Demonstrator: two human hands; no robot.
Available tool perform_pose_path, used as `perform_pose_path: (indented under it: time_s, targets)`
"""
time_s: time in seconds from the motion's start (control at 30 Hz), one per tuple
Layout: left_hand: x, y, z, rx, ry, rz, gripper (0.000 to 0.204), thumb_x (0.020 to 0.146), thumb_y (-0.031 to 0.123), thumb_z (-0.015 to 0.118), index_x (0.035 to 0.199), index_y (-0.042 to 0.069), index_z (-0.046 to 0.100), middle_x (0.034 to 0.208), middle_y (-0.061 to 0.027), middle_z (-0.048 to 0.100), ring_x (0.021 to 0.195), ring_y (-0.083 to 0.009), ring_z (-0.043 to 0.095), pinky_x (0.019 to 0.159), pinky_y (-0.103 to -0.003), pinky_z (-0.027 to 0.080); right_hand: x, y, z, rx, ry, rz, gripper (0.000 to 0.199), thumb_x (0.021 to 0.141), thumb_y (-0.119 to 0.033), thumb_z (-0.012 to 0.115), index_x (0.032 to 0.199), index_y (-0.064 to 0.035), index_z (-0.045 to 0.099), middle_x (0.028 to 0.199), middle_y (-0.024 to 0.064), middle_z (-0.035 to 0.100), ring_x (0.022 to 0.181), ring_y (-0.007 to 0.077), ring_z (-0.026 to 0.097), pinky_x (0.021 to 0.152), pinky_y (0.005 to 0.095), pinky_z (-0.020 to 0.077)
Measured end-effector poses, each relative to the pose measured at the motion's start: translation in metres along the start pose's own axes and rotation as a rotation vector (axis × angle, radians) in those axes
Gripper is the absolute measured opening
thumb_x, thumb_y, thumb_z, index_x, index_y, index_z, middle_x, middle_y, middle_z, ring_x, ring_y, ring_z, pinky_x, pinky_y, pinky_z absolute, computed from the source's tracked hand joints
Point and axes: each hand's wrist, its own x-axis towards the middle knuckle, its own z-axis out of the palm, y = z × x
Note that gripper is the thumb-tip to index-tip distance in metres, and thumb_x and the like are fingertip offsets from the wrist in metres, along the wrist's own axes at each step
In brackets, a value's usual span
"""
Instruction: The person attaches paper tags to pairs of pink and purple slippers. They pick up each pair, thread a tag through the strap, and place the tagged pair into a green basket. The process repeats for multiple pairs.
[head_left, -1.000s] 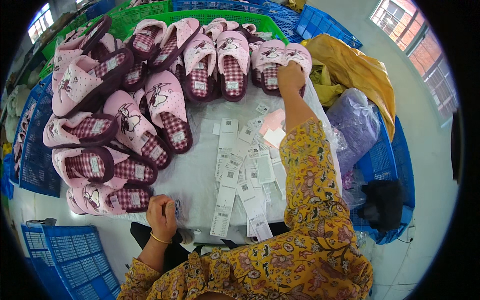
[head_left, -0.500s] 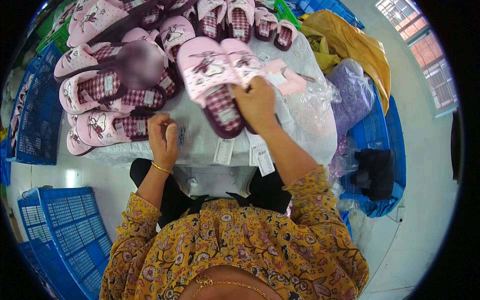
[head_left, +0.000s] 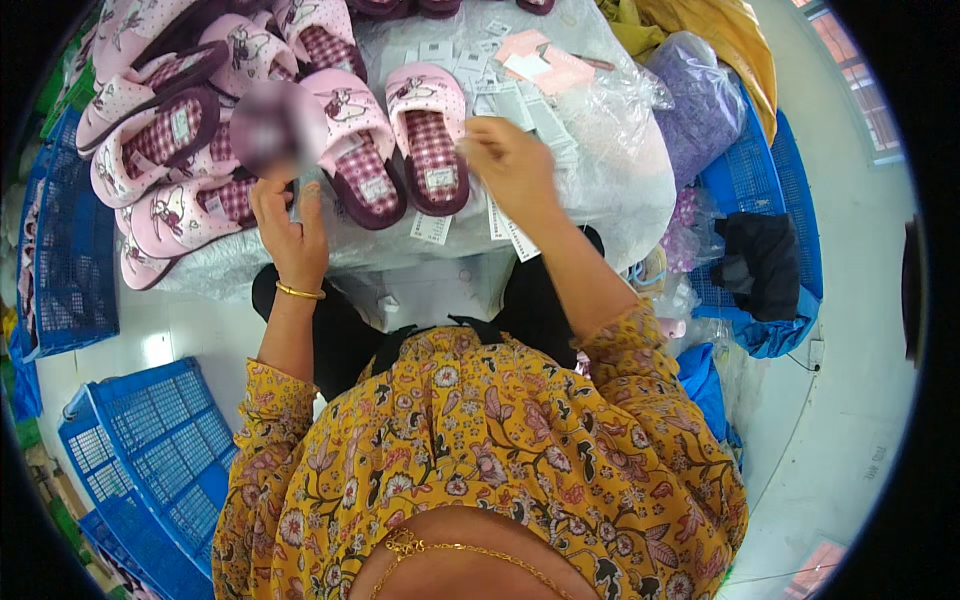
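Note:
A pair of pink slippers with dark maroon soles and checked insoles lies on the plastic-covered table in front of me. The right slipper (head_left: 433, 140) stands nearly straight; the left slipper (head_left: 366, 175) tilts and sits close beside it. My right hand (head_left: 512, 172) is at the outer edge of the right slipper, fingers extended and slightly blurred, gripping nothing. My left hand (head_left: 290, 235) hovers by the table's near edge, left of the pair, with a gap between thumb and fingers. A blurred round patch partly covers its fingertips. White paper tags (head_left: 432, 228) lie below the slippers.
More pink slippers (head_left: 160, 140) are heaped at the left. Several tags and pink cards (head_left: 545, 65) lie at the far right of the table. A bag of purple material (head_left: 695, 95) and blue crates (head_left: 790, 200) stand right; another blue crate (head_left: 150, 440) stands lower left.
My right hand has set the slipper pair down on the table and released it; the two now lie side by side. My left hand has shifted slightly left and up. The view has tilted.

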Motion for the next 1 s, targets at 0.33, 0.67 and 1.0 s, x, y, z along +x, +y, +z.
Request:
perform_pose_path:
  time_s: [0.33,0.67,1.0]
  targets:
    - [-0.038,0.074,0.016,-0.074,-0.332,0.306,0.037,0.078,0.019,0.079,0.108,0.007,0.062,0.118,-0.0108,0.06,0.109,-0.0314,0.056,0.094,-0.042,0.04,-0.105,0.012,-0.082,-0.386,-0.005,0.022,0.047,0.073,-0.024,0.083,0.112,-0.0062,0.066,0.108,0.0138,0.065,0.097,0.0287,0.063,0.084,0.037,0.0506]
    - [-0.042,0.111,0.05,-0.081,-0.361,0.428,0.039,0.075,0.02,0.08,0.107,0.011,0.062,0.118,-0.0071,0.06,0.111,-0.0285,0.055,0.096,-0.042,0.035,-0.108,0.053,-0.061,-0.575,0.026,-0.325,0.078,0.061,-0.039,0.086,0.13,-0.0137,0.058,0.136,0.0096,0.049,0.123,0.03,0.048,0.099,0.0446,0.0361]
    - [-0.024,0.126,0.06,-0.049,-0.396,0.426,0.037,0.076,0.015,0.078,0.109,0.009,0.062,0.12,-0.0086,0.059,0.112,-0.0289,0.055,0.096,-0.043,0.035,-0.08,0.043,-0.056,-0.408,0.087,-0.401,0.081,0.06,-0.041,0.087,0.129,-0.0116,0.058,0.131,0.0084,0.053,0.121,0.0298,0.048,0.1,0.0428,0.0368]
